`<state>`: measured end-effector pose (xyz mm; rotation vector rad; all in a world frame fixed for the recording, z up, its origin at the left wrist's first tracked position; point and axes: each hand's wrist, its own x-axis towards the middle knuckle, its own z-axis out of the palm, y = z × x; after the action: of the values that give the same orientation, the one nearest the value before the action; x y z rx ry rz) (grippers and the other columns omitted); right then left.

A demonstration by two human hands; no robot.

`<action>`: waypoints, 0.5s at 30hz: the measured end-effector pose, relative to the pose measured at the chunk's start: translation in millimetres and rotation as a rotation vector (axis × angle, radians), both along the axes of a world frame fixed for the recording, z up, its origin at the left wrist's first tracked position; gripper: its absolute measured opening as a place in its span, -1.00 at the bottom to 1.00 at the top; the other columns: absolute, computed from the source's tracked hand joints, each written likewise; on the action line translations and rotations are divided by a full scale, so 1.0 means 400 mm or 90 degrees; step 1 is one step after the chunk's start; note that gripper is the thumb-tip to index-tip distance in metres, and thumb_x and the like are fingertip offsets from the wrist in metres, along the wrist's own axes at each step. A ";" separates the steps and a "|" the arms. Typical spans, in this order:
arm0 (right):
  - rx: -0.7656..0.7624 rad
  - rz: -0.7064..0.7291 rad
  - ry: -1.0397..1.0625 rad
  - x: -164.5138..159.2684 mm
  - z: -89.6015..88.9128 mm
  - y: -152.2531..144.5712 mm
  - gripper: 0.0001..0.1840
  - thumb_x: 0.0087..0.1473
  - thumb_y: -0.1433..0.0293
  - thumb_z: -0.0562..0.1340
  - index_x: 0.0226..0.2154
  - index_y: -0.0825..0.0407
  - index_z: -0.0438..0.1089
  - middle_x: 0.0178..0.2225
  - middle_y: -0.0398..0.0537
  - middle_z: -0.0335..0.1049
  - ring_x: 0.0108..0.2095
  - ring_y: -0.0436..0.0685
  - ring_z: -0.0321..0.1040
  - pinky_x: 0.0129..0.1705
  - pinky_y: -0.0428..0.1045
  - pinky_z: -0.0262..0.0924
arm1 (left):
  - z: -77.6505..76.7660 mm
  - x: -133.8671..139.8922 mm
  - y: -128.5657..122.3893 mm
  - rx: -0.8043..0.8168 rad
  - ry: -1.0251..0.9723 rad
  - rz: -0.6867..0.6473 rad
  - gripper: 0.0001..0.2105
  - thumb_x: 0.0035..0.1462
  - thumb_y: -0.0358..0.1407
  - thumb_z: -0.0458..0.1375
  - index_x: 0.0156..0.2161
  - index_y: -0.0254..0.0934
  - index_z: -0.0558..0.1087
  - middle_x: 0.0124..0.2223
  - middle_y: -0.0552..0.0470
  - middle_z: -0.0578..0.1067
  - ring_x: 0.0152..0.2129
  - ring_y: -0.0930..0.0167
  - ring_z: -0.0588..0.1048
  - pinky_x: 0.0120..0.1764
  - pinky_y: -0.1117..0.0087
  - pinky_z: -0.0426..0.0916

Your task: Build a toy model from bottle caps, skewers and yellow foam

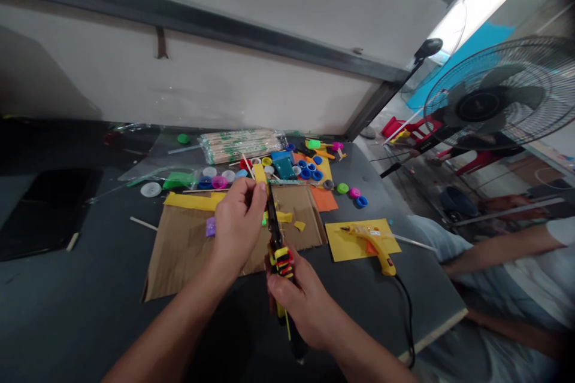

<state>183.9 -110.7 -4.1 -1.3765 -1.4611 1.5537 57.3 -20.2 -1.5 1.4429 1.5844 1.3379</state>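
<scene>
My left hand (240,215) pinches a small yellow strip (260,173) between thumb and fingers. In my right hand (303,296) is a black-and-yellow hand tool (281,260) with red parts and a long, narrow dark front; its exact kind is unclear. The tool's front end points away from me and lies close beside the strip; whether they touch I cannot tell. Below both hands is a brown cardboard sheet (179,257), bearing a long yellow strip (191,201), a purple piece (211,227) and yellow scraps (299,225).
A yellow glue gun (384,258) lies on a yellow sheet (336,245) at right, its cord trailing over the edge. Behind the cardboard are bottle caps (219,182) and bagged wooden sticks (242,146). A black phone-like slab (42,209), a person (507,269) and a fan (485,102) flank the table.
</scene>
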 end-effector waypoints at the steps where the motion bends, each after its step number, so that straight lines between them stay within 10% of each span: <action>1: -0.002 0.000 0.004 0.000 0.001 -0.001 -0.85 0.06 0.42 0.07 -0.25 0.02 0.22 -0.51 -0.23 0.19 -0.50 -0.02 0.17 -0.41 -0.08 0.17 | 0.000 0.000 0.000 -0.001 0.001 -0.003 -0.77 0.22 -0.16 0.03 -0.42 -0.23 0.31 -0.57 0.19 0.27 -0.63 0.51 0.23 -0.53 0.47 0.11; 15: 0.002 -0.019 -0.005 -0.004 0.009 -0.010 -0.89 0.09 0.42 0.07 -0.26 0.02 0.22 -0.49 -0.23 0.17 -0.52 -0.04 0.18 -0.47 -0.11 0.18 | 0.006 0.002 -0.003 -0.009 -0.019 -0.029 -0.77 0.22 -0.15 0.03 -0.41 -0.21 0.30 -0.57 0.19 0.26 -0.64 0.50 0.24 -0.53 0.47 0.11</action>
<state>182.3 -114.5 -0.5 -1.3985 -1.4403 1.5281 58.2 -21.5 1.0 1.4354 1.5300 1.3134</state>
